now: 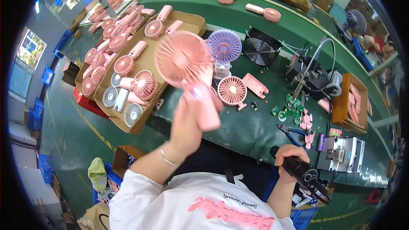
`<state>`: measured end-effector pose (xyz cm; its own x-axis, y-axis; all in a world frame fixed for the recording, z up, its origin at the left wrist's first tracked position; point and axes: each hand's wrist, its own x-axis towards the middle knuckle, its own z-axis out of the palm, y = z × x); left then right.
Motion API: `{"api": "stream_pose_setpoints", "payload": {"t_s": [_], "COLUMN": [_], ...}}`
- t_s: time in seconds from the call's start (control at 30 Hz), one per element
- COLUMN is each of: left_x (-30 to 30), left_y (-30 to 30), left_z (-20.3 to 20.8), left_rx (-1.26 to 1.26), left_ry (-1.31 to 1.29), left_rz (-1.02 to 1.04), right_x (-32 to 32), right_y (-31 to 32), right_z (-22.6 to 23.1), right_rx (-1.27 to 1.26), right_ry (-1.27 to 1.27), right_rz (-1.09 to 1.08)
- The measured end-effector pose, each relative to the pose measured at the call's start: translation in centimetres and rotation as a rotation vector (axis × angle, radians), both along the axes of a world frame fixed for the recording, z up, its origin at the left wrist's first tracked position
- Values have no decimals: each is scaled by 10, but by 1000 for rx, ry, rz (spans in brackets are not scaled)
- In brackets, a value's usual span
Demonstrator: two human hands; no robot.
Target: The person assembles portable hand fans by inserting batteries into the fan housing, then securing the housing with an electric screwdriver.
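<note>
My left hand (186,124) is closed round the handle of a pink handheld fan (207,110), raised over the bench and somewhat smeared by motion. The fan's round grille tilts toward the upper left. A black corded electric screwdriver (300,171) lies in the grip of my right hand (290,155) at the bench's near edge. Beyond the held fan stands a purple fan (224,47) with a whitish base. Next to it are a pink fan head (232,90) and a loose pink handle shell (255,85). Blue-handled pliers (294,135) rest near small pink fan blades (306,122).
Cardboard trays (135,76) of pink and white fans fill the left. A black square cooling fan (260,47), a machine with a wire spool (333,81), a wooden box (350,102) and a white device (341,155) stand rightward. A green belt (204,2) carries fans behind.
</note>
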<state>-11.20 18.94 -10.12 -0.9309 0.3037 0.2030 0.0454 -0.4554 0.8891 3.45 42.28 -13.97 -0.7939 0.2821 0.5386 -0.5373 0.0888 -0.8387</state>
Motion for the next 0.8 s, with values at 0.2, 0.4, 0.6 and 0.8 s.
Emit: {"api": "stream_pose_setpoints", "payload": {"t_s": [0.2, 0.4, 0.6, 0.8], "left_x": [-151, -276, -299, -363], "left_y": [-59, -53, -40, -123], "left_z": [36, 15, -26, -72], "left_rx": [-35, -173, -622, -1203], "left_ry": [-349, -384, 31, -243], "left_rz": [-13, -10, 460, 1025], "right_x": [3, 2, 0, 0], "right_y": [-6, -13, -13, -16], "right_z": [3, 1, 1, 5], "right_rx": [-73, -63, -48, -19], "right_ry": [-21, 20, 4, -5], "right_rz": [43, -6, -54, -44]}}
